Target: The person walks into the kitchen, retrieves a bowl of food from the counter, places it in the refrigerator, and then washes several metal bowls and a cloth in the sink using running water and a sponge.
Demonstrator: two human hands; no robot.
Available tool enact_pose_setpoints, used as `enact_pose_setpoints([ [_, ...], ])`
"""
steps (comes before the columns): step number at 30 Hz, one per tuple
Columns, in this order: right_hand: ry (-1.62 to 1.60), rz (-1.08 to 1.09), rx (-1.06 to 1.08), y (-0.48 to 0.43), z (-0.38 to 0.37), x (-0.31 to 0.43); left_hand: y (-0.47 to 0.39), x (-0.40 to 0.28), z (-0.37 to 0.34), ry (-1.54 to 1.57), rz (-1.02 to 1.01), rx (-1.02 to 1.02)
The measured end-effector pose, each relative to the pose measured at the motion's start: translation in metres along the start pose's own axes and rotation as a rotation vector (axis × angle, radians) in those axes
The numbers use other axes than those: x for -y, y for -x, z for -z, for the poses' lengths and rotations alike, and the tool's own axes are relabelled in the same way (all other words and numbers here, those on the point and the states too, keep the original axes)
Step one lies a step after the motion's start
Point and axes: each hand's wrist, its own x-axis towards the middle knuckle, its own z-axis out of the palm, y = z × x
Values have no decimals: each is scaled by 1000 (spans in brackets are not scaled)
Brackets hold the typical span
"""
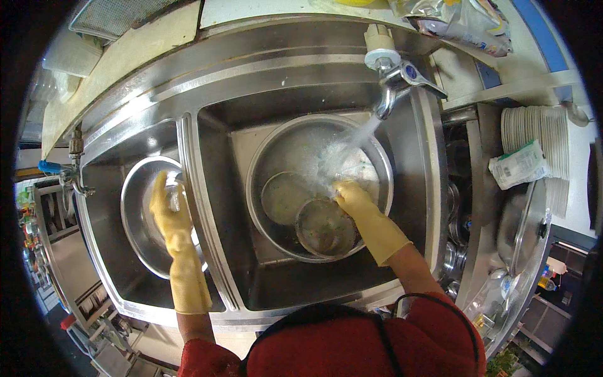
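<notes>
Both my hands wear yellow rubber gloves. My left hand reaches into a round steel bowl in the left sink compartment, beside a shiny object I cannot make out. In the right compartment, a wide steel basin holds cloudy water. My right hand is inside it with fingers curled, close to the rim of a smaller round bowl; whether it grips that rim is unclear. Another round bowl lies beside it, with green bits in the water. Water runs from the faucet into the basin near my right hand.
A metal divider separates the sink compartments. A second tap with a blue handle is at the far left. Stacked white plates, a white packet and a large lid are at the right. Plastic bags lie behind the faucet.
</notes>
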Motion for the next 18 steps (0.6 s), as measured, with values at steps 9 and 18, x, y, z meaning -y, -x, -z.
enact_pose_setpoints([
  [9,-1373,32,-310,21,39,6,21,-100,-195,-507,75,1310],
  [18,-1231,-183,-285,-38,19,63,26,-75,-228,-391,-288,1015],
])
